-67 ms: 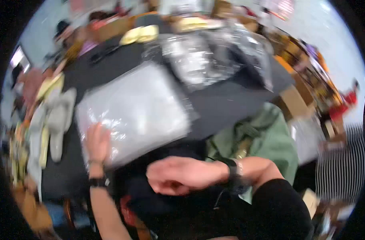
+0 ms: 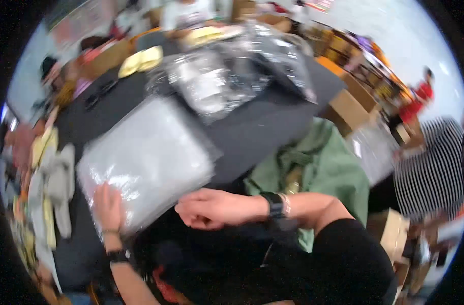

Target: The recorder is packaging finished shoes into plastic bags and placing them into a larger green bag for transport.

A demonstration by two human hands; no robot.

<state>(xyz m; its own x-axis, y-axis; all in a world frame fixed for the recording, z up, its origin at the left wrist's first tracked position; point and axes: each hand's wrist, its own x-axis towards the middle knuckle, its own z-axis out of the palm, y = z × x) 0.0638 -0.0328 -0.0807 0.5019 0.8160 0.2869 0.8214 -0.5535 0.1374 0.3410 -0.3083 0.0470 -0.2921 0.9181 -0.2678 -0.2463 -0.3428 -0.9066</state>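
My left hand (image 2: 108,208) lies flat on the near left corner of a large clear plastic bag (image 2: 148,155) holding something pale, which rests on a black table (image 2: 262,129). My right hand (image 2: 211,207) is drawn across my body just below the bag's near edge, fingers curled loosely, holding nothing I can make out; it wears a dark wristwatch. A green garment (image 2: 323,165) lies bunched at the table's near right edge, just beyond my right forearm.
More crinkled clear plastic bags (image 2: 232,76) are piled at the back of the table, with yellow items (image 2: 140,60) beside them. Pale and yellow cloth pieces (image 2: 51,178) lie at the left. Cardboard boxes (image 2: 346,109) and a person in a striped top (image 2: 432,173) are at the right.
The view has shifted slightly; both hands stay roughly where they were, the left on the bag's corner and the right below the bag.
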